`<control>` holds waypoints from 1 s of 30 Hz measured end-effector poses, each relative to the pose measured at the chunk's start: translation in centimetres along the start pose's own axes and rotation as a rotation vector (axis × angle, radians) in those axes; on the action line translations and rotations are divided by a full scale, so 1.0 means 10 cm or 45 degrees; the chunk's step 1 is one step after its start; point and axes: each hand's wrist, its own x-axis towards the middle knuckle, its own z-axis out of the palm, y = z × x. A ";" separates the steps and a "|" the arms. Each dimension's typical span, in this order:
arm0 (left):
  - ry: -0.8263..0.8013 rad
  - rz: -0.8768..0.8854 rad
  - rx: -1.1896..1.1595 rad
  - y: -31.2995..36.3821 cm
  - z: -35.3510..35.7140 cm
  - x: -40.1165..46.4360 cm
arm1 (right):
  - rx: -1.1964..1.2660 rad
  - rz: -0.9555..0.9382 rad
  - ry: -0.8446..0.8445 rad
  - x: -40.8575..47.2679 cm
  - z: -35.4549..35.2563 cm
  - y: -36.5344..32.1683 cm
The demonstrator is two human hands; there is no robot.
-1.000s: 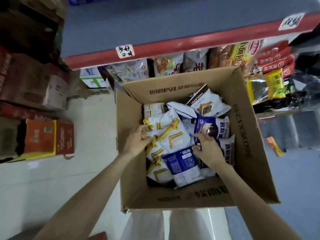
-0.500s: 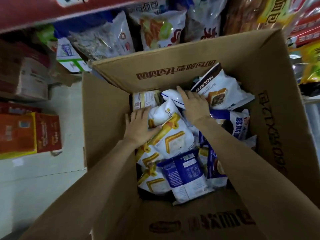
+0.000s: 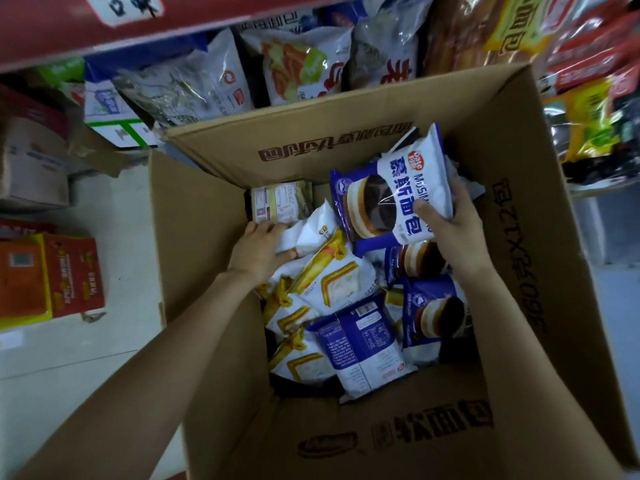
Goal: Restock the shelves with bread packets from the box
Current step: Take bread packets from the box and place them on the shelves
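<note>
The right hand [image 3: 453, 233] grips a blue-and-white bread packet [image 3: 394, 199] (raised above the others) over the cardboard box [image 3: 540, 258]. The left hand [image 3: 258, 249] closes on a white packet [image 3: 311, 230] inside.

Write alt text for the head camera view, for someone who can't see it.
The right hand lifts a blue and white bread packet out of an open brown cardboard box, while the left hand grasps a white packet inside.
</note>
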 end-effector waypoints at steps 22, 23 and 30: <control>0.579 -0.230 -0.857 0.01 -0.96 -0.84 | 0.115 0.077 0.081 -0.92 -0.36 -0.68; 0.603 -0.253 -0.967 -0.01 -1.00 -0.93 | 0.090 0.055 0.051 -0.97 -0.37 -0.77; 0.823 -0.290 -1.113 -0.17 -1.48 -1.74 | -0.198 -0.257 -0.080 -1.33 -0.34 -1.63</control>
